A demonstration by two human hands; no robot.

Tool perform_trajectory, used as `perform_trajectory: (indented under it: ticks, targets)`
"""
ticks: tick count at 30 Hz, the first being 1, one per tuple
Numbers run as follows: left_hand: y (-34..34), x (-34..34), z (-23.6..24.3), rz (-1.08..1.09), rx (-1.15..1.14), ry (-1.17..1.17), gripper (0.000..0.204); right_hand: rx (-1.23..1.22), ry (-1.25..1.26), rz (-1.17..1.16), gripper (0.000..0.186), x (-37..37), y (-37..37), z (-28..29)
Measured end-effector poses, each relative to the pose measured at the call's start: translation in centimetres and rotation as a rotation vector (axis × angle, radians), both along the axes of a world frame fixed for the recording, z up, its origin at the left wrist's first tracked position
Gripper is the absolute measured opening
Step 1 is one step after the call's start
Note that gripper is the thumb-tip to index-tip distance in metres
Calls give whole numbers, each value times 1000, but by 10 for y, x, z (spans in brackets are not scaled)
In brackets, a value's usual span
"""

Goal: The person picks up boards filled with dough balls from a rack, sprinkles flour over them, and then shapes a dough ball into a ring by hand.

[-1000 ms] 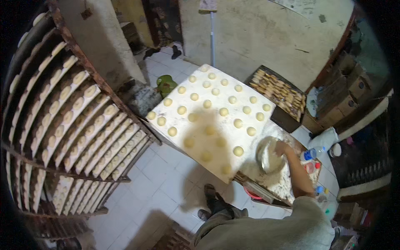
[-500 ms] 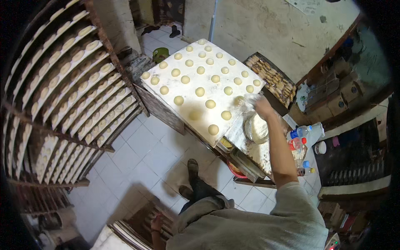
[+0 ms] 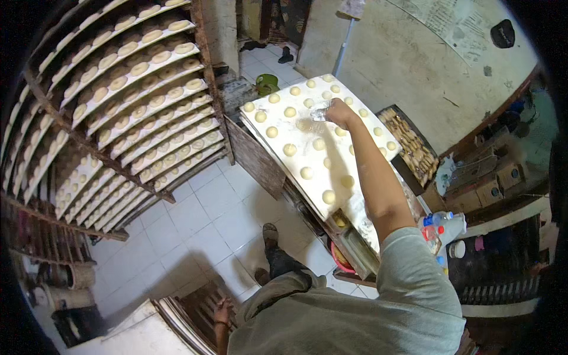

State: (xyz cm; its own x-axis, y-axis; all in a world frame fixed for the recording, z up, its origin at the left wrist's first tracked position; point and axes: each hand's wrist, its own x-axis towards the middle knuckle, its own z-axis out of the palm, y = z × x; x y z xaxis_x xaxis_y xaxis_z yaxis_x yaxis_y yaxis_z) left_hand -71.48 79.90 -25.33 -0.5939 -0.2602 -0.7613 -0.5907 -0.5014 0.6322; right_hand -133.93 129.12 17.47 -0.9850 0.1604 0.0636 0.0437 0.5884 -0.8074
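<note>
Clear shiny item (image 3: 319, 114), maybe thin plastic, exact kind unclear: gripped in right hand (image 3: 339, 112), over the far half of the white-dusted table (image 3: 286, 134). Contact with the surface can't be told. Pale round dough balls (image 3: 290, 150) in loose rows around it, spaced apart; right forearm hides some. Left hand (image 3: 223, 310) low by the torso, near dark wooden slats (image 3: 203, 307); too small to tell whether it's open or closed. Right of table: dark tray (image 3: 409, 172) of browned pieces (image 3: 409, 133). Nearer, bottles (image 3: 436, 220) with blue and red caps. Left: tall rack (image 3: 208, 71), boards loaded with shaped dough (image 3: 139, 69). Green container (image 3: 267, 81) beyond the table's far-left corner.
</note>
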Motion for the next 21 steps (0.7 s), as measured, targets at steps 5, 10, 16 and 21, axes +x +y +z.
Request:
perform_trajectory:
  ticks: [5,10,16,21]
  targets:
    - [-7,-61,-33,-85,112,105,19,-36,-114,199,35,-109,2,-15]
    - [-47,-90,-43,94,563,142,24,-105,63,155,39,-180,-73,-10]
    - [-41,-123,37,59,60,-85,39,248,-47,354,32,-249,-77,1]
    - [-26,-159,59,55,-15,-180,44,428,235,324,19,-337,52,-51]
